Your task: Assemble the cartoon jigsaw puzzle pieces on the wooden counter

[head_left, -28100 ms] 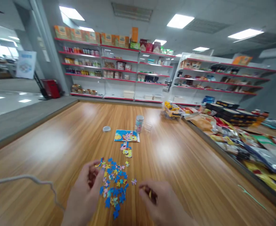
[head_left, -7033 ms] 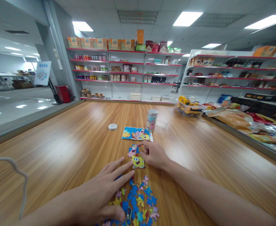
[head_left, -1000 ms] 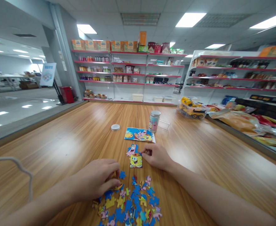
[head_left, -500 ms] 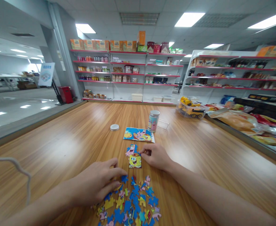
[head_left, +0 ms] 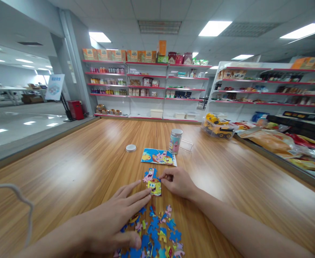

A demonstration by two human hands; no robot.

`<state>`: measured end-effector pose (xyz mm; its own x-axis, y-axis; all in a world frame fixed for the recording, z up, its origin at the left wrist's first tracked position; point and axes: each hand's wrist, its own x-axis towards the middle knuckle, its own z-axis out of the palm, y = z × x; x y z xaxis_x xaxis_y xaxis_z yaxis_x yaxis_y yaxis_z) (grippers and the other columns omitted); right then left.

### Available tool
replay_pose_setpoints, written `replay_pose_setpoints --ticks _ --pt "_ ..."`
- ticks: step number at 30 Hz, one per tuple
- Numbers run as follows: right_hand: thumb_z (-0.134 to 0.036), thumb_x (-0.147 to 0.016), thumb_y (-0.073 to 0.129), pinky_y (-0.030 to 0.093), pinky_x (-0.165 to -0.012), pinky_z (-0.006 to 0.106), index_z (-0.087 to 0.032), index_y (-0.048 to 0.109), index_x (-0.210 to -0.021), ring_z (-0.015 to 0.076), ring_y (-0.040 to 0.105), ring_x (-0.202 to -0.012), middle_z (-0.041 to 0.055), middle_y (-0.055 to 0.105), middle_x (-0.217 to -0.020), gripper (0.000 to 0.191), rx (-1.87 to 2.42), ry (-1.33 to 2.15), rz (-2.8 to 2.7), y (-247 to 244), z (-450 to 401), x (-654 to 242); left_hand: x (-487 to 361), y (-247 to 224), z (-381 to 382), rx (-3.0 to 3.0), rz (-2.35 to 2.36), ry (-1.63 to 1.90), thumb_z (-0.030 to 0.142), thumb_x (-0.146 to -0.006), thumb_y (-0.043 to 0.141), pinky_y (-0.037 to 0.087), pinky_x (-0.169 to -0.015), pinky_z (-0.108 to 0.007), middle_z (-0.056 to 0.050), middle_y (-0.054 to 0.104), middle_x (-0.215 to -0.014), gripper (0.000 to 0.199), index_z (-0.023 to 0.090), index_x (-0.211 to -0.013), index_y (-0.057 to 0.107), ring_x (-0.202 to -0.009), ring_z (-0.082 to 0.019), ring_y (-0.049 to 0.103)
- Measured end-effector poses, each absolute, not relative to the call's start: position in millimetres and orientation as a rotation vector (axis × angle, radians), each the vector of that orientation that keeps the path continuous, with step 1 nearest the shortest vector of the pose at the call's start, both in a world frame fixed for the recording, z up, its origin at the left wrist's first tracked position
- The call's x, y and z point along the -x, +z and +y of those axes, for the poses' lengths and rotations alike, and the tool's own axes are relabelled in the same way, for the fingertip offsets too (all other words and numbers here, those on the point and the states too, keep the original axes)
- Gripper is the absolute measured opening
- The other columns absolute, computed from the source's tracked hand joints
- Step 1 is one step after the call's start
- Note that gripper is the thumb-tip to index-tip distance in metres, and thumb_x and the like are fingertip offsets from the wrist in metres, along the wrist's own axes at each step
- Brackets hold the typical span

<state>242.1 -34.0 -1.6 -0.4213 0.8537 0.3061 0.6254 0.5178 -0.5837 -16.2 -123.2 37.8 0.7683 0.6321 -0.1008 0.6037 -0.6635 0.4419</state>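
Note:
A joined patch of jigsaw puzzle [head_left: 155, 187] with a yellow square face and a pink figure lies in the middle of the table. My left hand [head_left: 120, 211] is spread flat beside it, fingertips at the patch's left edge, the thumb over loose puzzle pieces [head_left: 154, 223]. On the other side, my right hand [head_left: 177, 182] has its thumb and forefinger pinched at the patch's upper right edge. Whatever lies between those fingertips is too small to make out. Just beyond is a picture card [head_left: 159, 157] in blue, pink and yellow.
Behind the card stands a printed can [head_left: 175, 141] with a silver lid, a wire frame [head_left: 186, 145] beside it. A white lid [head_left: 131, 148] lies to the left. Further right are a clear box of toy trucks [head_left: 218, 127] and several snack bags [head_left: 270, 139]. A white cable [head_left: 19, 193] curves at left.
My left hand has moved up and forward from the loose pieces, its fingers stretching out to the patch. My right hand stays at the patch's right edge.

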Motion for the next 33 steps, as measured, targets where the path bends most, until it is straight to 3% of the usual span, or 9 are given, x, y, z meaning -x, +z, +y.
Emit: replay_pose_setpoints --ticks 8,12,16,22,29,33 --pt "-0.018 -0.076 0.059 0.038 -0.054 0.022 -0.017 0.075 -0.078 0.0129 0.056 -0.056 0.0009 0.065 -0.063 0.016 1.204 0.573 -2.171 -6.3 -29.2 -243.0 13.2 46.6 -126.5 -2.465 0.956 0.073 0.058 -0.088 0.060 0.021 -0.115 -0.064 -0.003 0.018 -0.160 0.081 0.034 -0.153 0.018 -0.146 -0.040 0.005" --pt "-0.016 -0.073 0.059 0.030 -0.049 0.022 -0.015 0.072 -0.078 0.0099 0.044 -0.049 -0.0032 0.052 -0.052 0.014 1.203 0.675 -2.088 -2.2 -26.7 -243.3 11.8 49.4 -126.7 -2.465 0.953 0.057 0.063 -0.087 0.058 0.019 -0.114 -0.065 -0.003 0.019 -0.160 0.080 0.034 -0.153 0.021 -0.146 -0.041 0.006" --pt "-0.016 -0.067 0.065 0.022 -0.045 0.021 -0.015 0.059 -0.073 0.0077 0.034 -0.045 -0.0089 0.040 -0.047 0.008 1.190 1.038 -1.998 7.7 -25.6 -244.2 11.9 49.7 -126.8 -2.457 0.938 0.088 0.062 -0.086 0.060 0.021 -0.114 -0.066 -0.004 0.024 -0.158 0.079 0.035 -0.152 0.026 -0.145 -0.042 0.012" --pt "-0.028 -0.064 0.077 0.023 -0.043 0.019 -0.017 0.043 -0.060 0.0051 0.033 -0.046 -0.0099 0.040 -0.050 0.036 0.907 1.567 -2.365 24.4 -32.4 -250.2 13.3 45.9 -127.2 -2.466 0.961 0.054 0.063 -0.086 0.059 0.019 -0.113 -0.068 -0.005 0.021 -0.159 0.080 0.034 -0.152 0.026 -0.145 -0.043 0.010" --pt "-0.027 -0.067 0.078 0.023 -0.042 0.020 -0.018 0.042 -0.061 0.0050 0.032 -0.046 -0.0102 0.041 -0.050 0.038 0.837 1.606 -2.690 40.3 -44.2 -251.6 11.7 47.0 -127.2 -2.463 0.989 0.056 0.065 -0.086 0.058 0.022 -0.113 -0.067 -0.006 0.026 -0.158 0.078 0.032 -0.151 0.031 -0.144 -0.043 0.014" --pt "-0.022 -0.062 0.082 0.022 -0.040 0.020 -0.018 0.045 -0.060 0.0049 0.030 -0.044 -0.0115 0.038 -0.048 0.038 0.953 1.458 -2.829 55.9 -54.9 -246.2 11.6 47.2 -127.1 -2.480 0.986 0.046 0.066 -0.086 0.057 0.022 -0.113 -0.066 -0.006 0.025 -0.158 0.078 0.032 -0.151 0.030 -0.144 -0.042 0.015"
